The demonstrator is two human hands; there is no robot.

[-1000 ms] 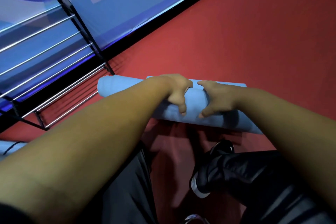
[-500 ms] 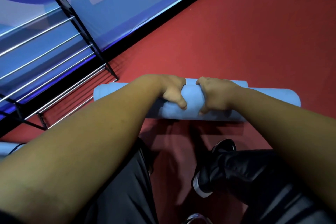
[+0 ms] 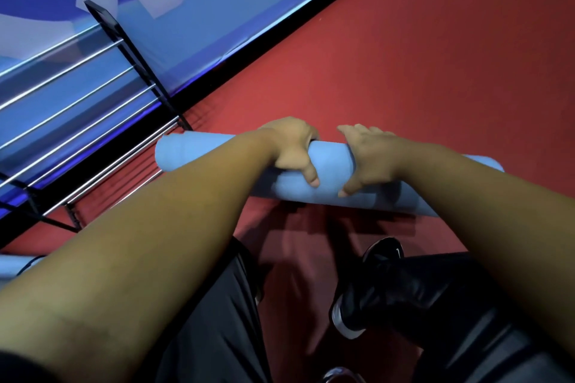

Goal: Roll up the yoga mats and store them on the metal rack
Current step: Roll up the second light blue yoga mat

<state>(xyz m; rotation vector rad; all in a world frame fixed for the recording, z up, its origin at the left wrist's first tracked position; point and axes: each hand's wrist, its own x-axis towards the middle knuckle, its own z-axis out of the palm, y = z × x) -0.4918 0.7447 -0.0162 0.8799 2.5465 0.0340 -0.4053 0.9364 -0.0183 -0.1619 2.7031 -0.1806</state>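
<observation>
A light blue rolled yoga mat (image 3: 329, 165) hangs crosswise above the red floor, a little in front of my knees. My left hand (image 3: 291, 148) grips its middle from above, thumb curled down the near side. Just to the right of it, my right hand (image 3: 368, 157) grips the same roll, with its thumb on the near side too. The mat's left end points toward the metal rack (image 3: 90, 137), whose chrome bars and black end frame stand at the left against the wall. My right forearm hides part of the mat's right end.
A blue and white banner wall (image 3: 217, 9) runs diagonally behind the rack. Another light blue mat (image 3: 15, 264) shows at the far left edge. My black-trousered legs and a black shoe (image 3: 367, 286) are below the mat. Red floor (image 3: 435, 71) stretches to the right.
Both hands have lifted the rolled mat slightly up and forward, and its left end now reaches closer to the rack. The grip of each hand stays the same.
</observation>
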